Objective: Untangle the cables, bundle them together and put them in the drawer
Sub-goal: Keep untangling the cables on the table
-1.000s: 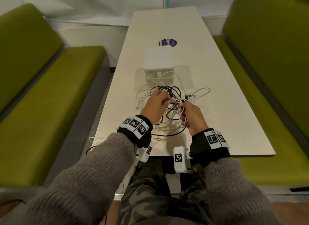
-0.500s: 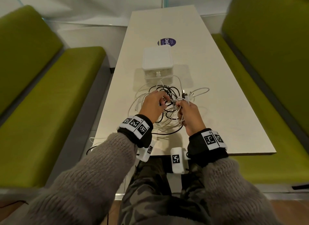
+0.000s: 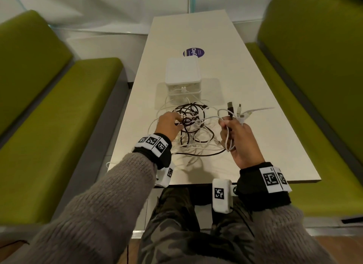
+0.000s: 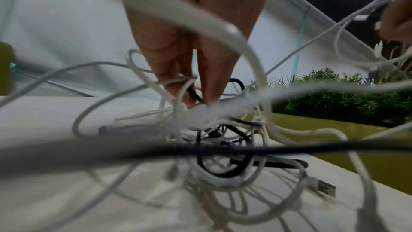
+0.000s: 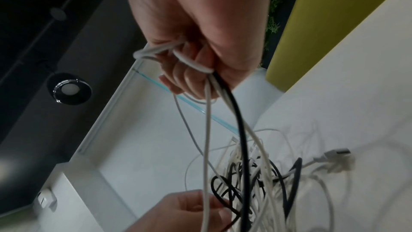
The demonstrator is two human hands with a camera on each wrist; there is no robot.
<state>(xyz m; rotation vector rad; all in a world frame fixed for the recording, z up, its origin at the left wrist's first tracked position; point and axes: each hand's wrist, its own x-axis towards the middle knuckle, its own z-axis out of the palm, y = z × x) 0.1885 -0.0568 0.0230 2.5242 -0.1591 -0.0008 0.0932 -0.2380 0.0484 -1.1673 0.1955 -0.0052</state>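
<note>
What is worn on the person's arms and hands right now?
Both hands, the left hand and the right hand, are bare. The arms wear fuzzy grey knit sleeves. Each wrist has a black band with white tags printed with black square codes, and a white camera box under it.
</note>
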